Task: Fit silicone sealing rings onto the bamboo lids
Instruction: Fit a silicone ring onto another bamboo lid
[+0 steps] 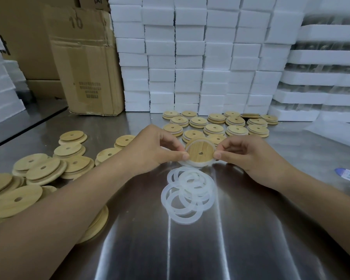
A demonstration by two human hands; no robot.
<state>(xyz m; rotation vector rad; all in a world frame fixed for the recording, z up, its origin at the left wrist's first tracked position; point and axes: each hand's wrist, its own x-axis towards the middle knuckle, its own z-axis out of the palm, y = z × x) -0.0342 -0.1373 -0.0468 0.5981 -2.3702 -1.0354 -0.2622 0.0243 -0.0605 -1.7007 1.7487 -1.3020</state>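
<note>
A round bamboo lid (199, 151) with a small centre hole is held above the steel table between both hands. My left hand (156, 148) pinches its left edge and my right hand (240, 153) pinches its right edge. A translucent white silicone ring (198, 164) lies around the lid's rim, its lower arc showing below the wood. A loose pile of several more silicone rings (187, 194) lies on the table just below the hands.
Several bare bamboo lids (42, 168) are heaped at the left, partly under my left forearm. Rows of lids (216, 124) sit behind the hands. White foam boxes (190, 57) are stacked at the back, a cardboard box (85, 63) stands back left. A blue-labelled object (349, 174) lies at right.
</note>
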